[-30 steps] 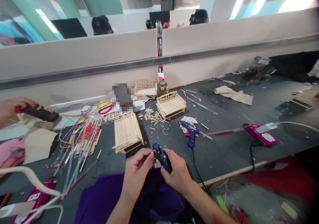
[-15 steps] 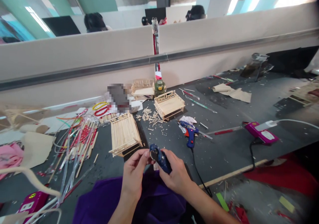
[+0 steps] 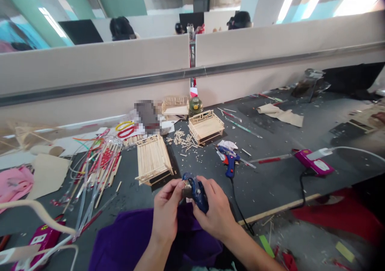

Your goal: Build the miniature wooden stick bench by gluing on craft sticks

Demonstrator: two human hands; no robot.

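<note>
My right hand (image 3: 215, 206) is wrapped round a blue-handled hand cutter (image 3: 198, 194), its metal jaw turned toward the left. The fingertips of my left hand (image 3: 167, 206) are pinched together right at the jaw. A tiny pale bit shows there, too small to name. Just beyond my hands stands a small model bed of thin wooden sticks (image 3: 154, 158), with low railings at its ends. Farther back is a second stick-built model with a railed back (image 3: 206, 126), and loose cut stick pieces (image 3: 185, 140) lie beside it.
A blue glue gun (image 3: 230, 162) lies right of my hands, its cord running off the table edge. Sticks in clear and red wrapping (image 3: 104, 162) spread at left near scissors (image 3: 124, 129). A purple power strip (image 3: 314, 161) sits at right. A low partition (image 3: 120, 62) closes off the back.
The cutter's jaw and handles look spread wider than before, with more metal showing. Both hands stay together near the same spot; the whole view has shifted slightly.
</note>
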